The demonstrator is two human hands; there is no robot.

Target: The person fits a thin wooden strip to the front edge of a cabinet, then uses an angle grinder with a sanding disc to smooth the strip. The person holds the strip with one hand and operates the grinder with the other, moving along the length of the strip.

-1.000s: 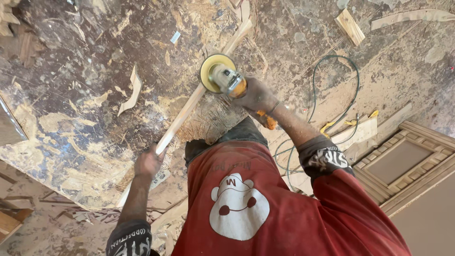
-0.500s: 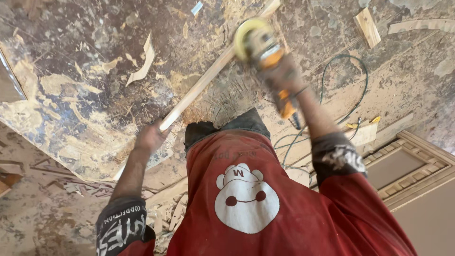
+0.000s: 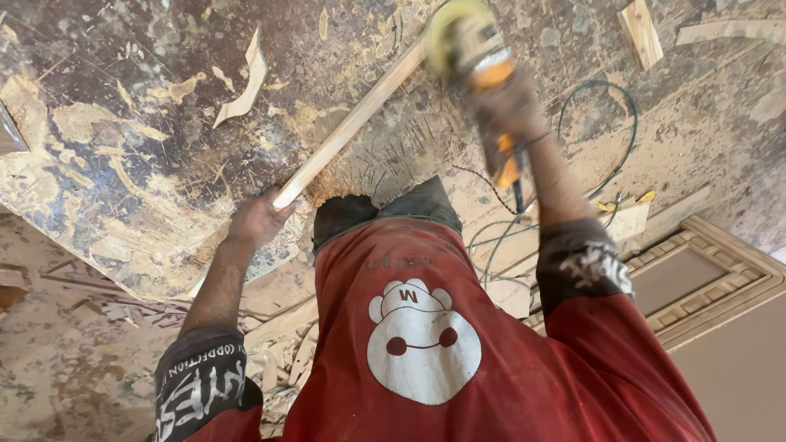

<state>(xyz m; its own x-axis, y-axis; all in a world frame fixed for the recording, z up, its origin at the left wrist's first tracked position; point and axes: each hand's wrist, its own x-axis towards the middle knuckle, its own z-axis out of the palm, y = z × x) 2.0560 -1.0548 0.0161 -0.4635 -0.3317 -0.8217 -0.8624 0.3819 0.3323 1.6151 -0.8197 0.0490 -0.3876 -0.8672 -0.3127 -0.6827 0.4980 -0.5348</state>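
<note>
Dusty, stained flooring [image 3: 123, 164] spreads under me, blotched dark and pale and strewn with sawdust and wood chips. At the right edge lies a carved wooden panel frame [image 3: 712, 278] with a moulded border, its inner field flat and plain. My red shirt [image 3: 458, 352] fills the near middle of the view, a white cartoon figure printed on its front, and black sleeves with white lettering cover both upper arms.

Across the floor runs a long pale wooden strip [image 3: 352, 123], slanting from near left to far right. My left hand [image 3: 258, 219] closes around its near end, fingers wrapped about the wood. At the far end of the strip, my right hand [image 3: 512, 106] grips the body of a yellow and black angle grinder [image 3: 475, 61], fingers clenched round it; the tool is blurred, and its yellow guard sits just at the strip, though I cannot tell whether the disc touches the wood. A dark cable [image 3: 598, 131] loops over the floor to the right of my right forearm and trails back toward me.

Smaller pieces lie scattered: a curved pale offcut [image 3: 246, 82] far left of the strip, a short wooden block [image 3: 640, 33] at the far right, and thin splinters [image 3: 278, 360] piled near my left elbow.
</note>
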